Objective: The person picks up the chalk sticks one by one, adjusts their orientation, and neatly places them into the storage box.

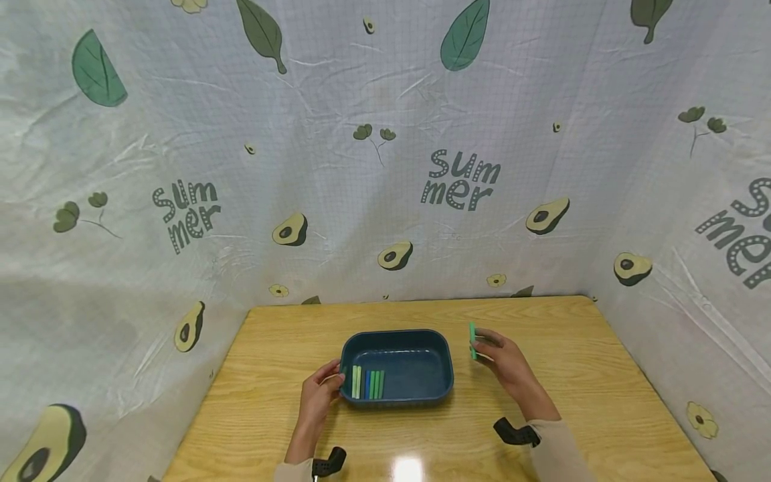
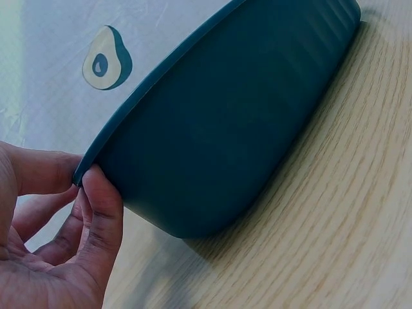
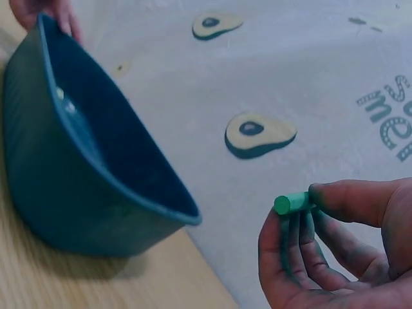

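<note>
A dark blue rectangular bin (image 1: 421, 402) with rounded corners stands on the table. My left hand (image 1: 317, 395) pinches its rim at the left end; in the left wrist view the thumb and fingers (image 2: 103, 212) grip that edge from both sides. Along the bin's left side lies a row of chalk sticks (image 1: 367, 385), pale green, blue and green, side by side. Off to the right of the bin, my right hand (image 1: 506, 361) holds a bright green chalk stick (image 3: 295, 203) between thumb and fingertips, above the table. Coloured smudges show on the right hand's fingers.
The wooden table (image 1: 265, 415) reaches back to a pale curtain (image 1: 385, 201) printed with avocados and leaves, which also hangs at both sides. A black strapped device sits on each wrist. Light glares off the table's front.
</note>
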Tool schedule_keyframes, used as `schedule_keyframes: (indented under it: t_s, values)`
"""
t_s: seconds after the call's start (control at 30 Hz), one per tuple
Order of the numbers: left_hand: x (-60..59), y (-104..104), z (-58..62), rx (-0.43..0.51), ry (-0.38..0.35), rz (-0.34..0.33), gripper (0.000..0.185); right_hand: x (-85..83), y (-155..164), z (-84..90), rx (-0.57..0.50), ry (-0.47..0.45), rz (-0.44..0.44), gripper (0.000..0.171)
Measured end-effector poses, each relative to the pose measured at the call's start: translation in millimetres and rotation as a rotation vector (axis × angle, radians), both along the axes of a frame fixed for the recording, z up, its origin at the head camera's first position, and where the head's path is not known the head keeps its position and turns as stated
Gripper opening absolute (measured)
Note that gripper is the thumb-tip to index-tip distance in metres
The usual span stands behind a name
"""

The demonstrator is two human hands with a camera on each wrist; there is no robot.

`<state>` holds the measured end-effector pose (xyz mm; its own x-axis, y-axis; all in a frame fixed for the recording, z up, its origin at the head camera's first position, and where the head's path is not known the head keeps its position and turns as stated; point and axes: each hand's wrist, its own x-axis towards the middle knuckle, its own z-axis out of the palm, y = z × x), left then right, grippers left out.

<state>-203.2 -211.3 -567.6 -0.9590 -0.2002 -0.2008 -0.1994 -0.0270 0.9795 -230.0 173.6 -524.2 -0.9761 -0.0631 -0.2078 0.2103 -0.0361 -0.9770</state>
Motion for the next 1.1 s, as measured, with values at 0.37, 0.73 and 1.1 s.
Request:
schedule_keyframes:
  t_s: [0.37,0.73,1.1]
  values:
    - [0.7,0,1.5,0.026,0.023,-0.011,0.043,1.6,-9,16.8,-0.118,0.031,0.128,0.056]
    - [-1.3,-1,0.1,0.018,0.019,0.0,0.041,-2.7,-28,29.1,-0.11,0.058,0.218,0.057]
    - [-0.2,-1,0.4,0.032,0.016,-0.015,0.043,-7.7,-52,28.7,-0.004,0.035,0.31,0.056]
